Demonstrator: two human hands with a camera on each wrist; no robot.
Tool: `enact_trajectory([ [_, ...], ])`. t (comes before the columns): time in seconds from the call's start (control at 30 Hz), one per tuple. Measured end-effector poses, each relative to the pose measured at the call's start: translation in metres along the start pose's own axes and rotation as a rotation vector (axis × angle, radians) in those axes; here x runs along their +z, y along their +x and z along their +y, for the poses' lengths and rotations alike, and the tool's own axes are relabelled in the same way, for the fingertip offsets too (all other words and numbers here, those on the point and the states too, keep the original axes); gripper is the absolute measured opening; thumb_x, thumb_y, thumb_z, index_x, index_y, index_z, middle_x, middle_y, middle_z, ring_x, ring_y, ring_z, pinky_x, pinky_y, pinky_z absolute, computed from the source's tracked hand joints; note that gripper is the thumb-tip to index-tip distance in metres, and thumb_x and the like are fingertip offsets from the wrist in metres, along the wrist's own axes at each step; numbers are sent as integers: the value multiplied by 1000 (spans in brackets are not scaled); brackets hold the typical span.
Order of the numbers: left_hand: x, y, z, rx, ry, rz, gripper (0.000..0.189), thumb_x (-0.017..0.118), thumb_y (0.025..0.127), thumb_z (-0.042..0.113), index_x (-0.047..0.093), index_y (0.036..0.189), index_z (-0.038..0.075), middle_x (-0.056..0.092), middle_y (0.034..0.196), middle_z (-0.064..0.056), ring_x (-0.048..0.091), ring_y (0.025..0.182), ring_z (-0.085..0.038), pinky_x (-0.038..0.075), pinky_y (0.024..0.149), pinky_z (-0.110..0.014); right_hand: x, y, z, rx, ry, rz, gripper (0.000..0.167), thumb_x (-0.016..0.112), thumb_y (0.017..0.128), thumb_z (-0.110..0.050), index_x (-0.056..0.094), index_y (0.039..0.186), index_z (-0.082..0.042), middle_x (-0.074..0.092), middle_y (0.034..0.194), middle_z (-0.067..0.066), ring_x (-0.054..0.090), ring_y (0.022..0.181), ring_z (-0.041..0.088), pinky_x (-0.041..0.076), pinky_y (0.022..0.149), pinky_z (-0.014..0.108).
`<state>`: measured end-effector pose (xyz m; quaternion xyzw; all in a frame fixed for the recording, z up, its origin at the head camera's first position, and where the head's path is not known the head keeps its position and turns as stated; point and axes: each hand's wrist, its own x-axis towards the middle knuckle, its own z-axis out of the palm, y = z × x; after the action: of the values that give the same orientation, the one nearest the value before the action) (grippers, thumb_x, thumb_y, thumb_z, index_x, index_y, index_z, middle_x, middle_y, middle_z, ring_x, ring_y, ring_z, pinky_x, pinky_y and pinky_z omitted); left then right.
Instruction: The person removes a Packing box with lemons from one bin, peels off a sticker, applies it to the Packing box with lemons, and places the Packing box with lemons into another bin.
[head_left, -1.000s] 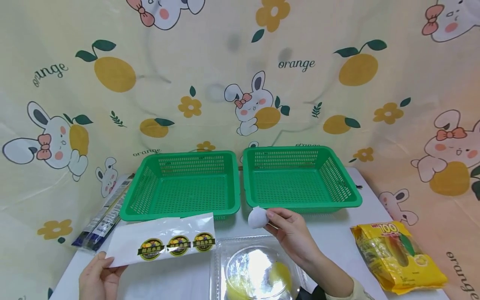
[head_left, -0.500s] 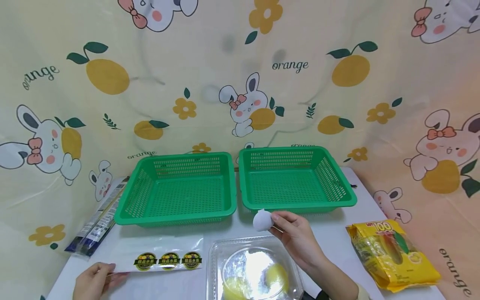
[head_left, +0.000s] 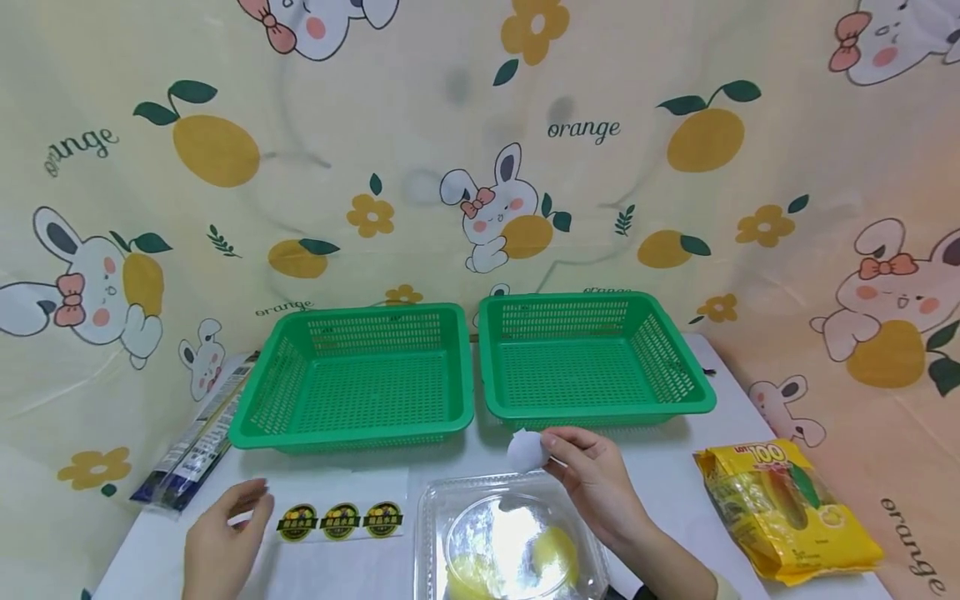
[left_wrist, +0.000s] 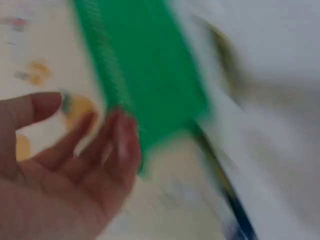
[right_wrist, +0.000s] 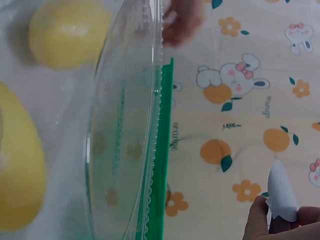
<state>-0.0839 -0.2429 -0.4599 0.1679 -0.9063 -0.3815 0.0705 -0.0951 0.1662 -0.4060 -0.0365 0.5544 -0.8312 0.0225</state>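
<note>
Between the thumb and fingers of my right hand is a round white paper piece with a small tab, like a sticker seen from its plain side. It is held over the far edge of a clear plastic clamshell box. Yellow round fruits show through the lid; the right wrist view has them large at left. My left hand holds nothing, thumb apart from the loosely bent fingers. Just right of it lies a white sheet with three round fruit-label stickers.
Two green mesh baskets, left and right, stand side by side at the back. Long dark-blue packets lie along the left edge. A yellow mango-printed bag lies at right. A printed cloth hangs behind the white table.
My left hand lowered the sticker sheet to the table, let it go and moved up and right beside it. My right hand still pinches the round paper piece, slightly lower now.
</note>
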Motion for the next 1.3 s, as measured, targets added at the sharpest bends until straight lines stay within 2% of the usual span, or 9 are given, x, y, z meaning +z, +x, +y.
enact_trajectory([
  [0.1,11,-17,45,295,-351,-155,18,64,97,6,69,111,-4,73,104,-15,68,90,-8,56,77,-17,1,0,-1,0,-2,18,25,59,96,3,75,89,-14,71,95,0,66,94,13,58,89,30],
  [0.17,21,-28,76,454,-598,-400,18,59,99,2,67,111,-8,72,103,-17,69,93,-10,58,83,-24,2,0,0,-4,2,16,25,59,96,4,75,89,-14,71,95,1,66,94,13,58,89,30],
  [0.23,33,-38,105,526,-786,-668,21,54,100,1,64,113,-13,71,104,-20,71,95,-17,59,87,-33,3,0,0,-7,4,12,25,59,96,4,75,89,-14,71,95,1,66,94,14,58,89,31],
  [0.33,52,-46,142,528,-947,-954,27,52,102,3,59,117,-19,70,106,-24,71,97,-21,59,88,-40,5,0,1,-12,-9,11,24,59,96,3,75,89,-13,71,95,1,66,94,14,58,90,31],
  [0.43,70,-49,169,412,-990,-1057,34,56,101,9,58,119,-20,72,103,-19,72,94,-20,60,86,-36,5,-1,1,-18,-21,21,23,59,97,2,75,90,-13,72,95,1,66,93,13,58,90,31],
  [0.63,89,-48,182,162,-1037,-1077,40,58,101,14,58,115,-24,74,92,-7,73,84,-15,60,77,-26,4,-3,1,-56,-11,-24,24,57,98,4,74,93,-12,72,97,2,67,92,12,58,88,29],
  [0.77,92,-46,180,102,-1062,-1056,38,59,101,17,63,109,-20,74,87,-8,74,81,-16,61,74,-25,3,-4,1,-78,-9,-86,25,56,97,6,74,94,-12,73,96,1,68,94,12,57,90,30],
  [1.1,98,-46,183,233,-957,-836,43,66,97,18,63,98,-24,73,77,-12,72,66,-16,61,61,-26,3,-6,0,-104,-55,-267,30,56,97,7,77,100,-15,75,98,-1,68,93,9,57,90,28],
  [1.3,99,-47,182,270,-933,-790,34,67,95,12,65,93,-22,72,73,-8,71,63,-14,61,60,-28,2,-6,1,-127,-84,-326,30,54,98,6,76,106,-12,75,107,3,68,101,14,55,93,29],
])
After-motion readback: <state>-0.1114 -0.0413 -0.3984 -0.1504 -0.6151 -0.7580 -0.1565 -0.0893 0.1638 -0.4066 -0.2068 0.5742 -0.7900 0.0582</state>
